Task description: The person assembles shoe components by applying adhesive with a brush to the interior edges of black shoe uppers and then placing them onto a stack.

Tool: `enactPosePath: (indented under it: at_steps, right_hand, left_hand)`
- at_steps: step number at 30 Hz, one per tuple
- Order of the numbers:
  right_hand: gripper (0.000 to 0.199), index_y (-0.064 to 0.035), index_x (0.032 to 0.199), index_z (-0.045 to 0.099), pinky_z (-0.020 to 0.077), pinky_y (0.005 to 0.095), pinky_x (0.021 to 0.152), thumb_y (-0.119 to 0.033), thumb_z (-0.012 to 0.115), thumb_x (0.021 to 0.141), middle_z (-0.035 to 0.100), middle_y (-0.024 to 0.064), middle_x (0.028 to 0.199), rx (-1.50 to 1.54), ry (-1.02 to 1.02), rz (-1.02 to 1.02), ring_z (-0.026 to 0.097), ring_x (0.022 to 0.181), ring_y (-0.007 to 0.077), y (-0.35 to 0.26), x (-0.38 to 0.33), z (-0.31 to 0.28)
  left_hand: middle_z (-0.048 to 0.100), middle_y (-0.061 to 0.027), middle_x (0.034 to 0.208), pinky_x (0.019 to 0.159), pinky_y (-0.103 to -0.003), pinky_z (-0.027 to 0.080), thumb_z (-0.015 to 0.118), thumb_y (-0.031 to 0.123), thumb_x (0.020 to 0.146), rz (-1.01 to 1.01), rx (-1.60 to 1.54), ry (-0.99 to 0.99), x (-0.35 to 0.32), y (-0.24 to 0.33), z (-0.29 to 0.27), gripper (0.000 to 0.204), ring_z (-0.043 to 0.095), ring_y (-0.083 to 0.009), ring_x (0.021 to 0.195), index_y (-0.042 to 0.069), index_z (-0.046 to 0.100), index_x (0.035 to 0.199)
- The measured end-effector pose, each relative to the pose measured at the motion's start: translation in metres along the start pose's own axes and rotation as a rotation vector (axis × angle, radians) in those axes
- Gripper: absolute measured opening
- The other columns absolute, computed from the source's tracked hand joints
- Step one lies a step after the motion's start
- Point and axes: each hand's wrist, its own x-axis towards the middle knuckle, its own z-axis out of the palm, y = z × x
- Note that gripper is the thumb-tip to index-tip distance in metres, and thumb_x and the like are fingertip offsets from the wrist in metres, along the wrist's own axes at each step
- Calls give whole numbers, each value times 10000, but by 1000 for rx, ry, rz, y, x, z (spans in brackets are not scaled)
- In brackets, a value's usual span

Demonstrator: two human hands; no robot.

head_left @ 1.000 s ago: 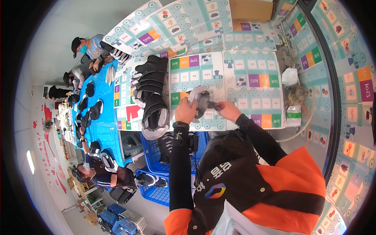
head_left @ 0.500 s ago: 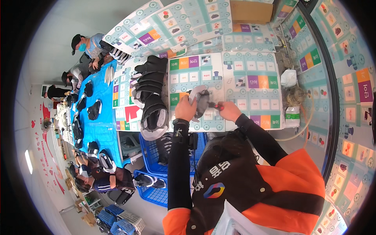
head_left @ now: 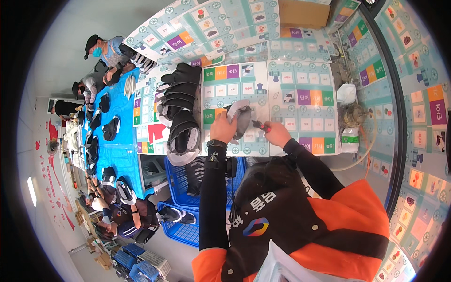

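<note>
My left hand (head_left: 223,128) grips a grey shoe upper (head_left: 241,117) and holds it just above the table covered with colourful printed mats (head_left: 300,80). My right hand (head_left: 277,134) is closed around a small tool with a red and black handle (head_left: 260,125), whose tip points at the grey piece. A row of black and grey shoe uppers (head_left: 181,108) lies stacked just left of my left hand.
A blue crate (head_left: 185,183) holding dark pieces stands below the table edge, another blue crate (head_left: 181,225) beside it. Several other people work along a blue-covered table (head_left: 120,141) at the left. A white bag (head_left: 346,93), a small bottle (head_left: 349,139) and a cardboard box (head_left: 304,13) sit to the right and back.
My right hand has drawn slightly away from the grey piece, showing the small tool. The left hand keeps its hold in about the same place.
</note>
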Motion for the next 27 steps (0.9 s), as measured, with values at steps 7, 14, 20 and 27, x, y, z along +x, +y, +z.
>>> enactPosePath:
  at_steps: [7, 14, 20, 27]
  right_hand:
    - [294, 0, 1066, 720, 538, 459, 783, -119, 614, 820, 718, 237, 905, 68, -158, 5, 693, 856, 416, 1, -3, 23]
    - [350, -3, 1209, 648, 535, 452, 722, -66, 623, 865, 700, 179, 891, -1, 228, -88, 686, 819, 372, 121, 23, 7]
    - [668, 16, 1416, 449, 350, 570, 1109, 13, 670, 785, 514, 310, 1340, -366, 244, -168, 411, 1322, 504, 119, 65, -6]
    - [333, 3, 1113, 640, 472, 486, 997, 14, 664, 781, 610, 231, 1141, -306, 279, -248, 586, 1115, 429, 76, 53, -39]
  left_hand:
    - [686, -249, 979, 770, -561, 530, 652, 385, 948, -28, 9, -8, -3, -7, -10, 396, 670, -470, 913, -4, 631, 1019]
    - [667, -363, 947, 814, -574, 522, 564, 293, 1006, -294, -140, 66, -53, -30, -21, 387, 653, -530, 913, -78, 649, 1077]
    - [714, -77, 1013, 756, -351, 525, 566, 173, 1026, -447, -691, 703, -151, -254, -154, 263, 672, -155, 885, 4, 675, 1195]
    - [594, -179, 1272, 906, -378, 522, 633, 241, 1016, -471, -709, 1483, -124, -270, -289, 464, 613, -249, 1125, -35, 512, 1369]
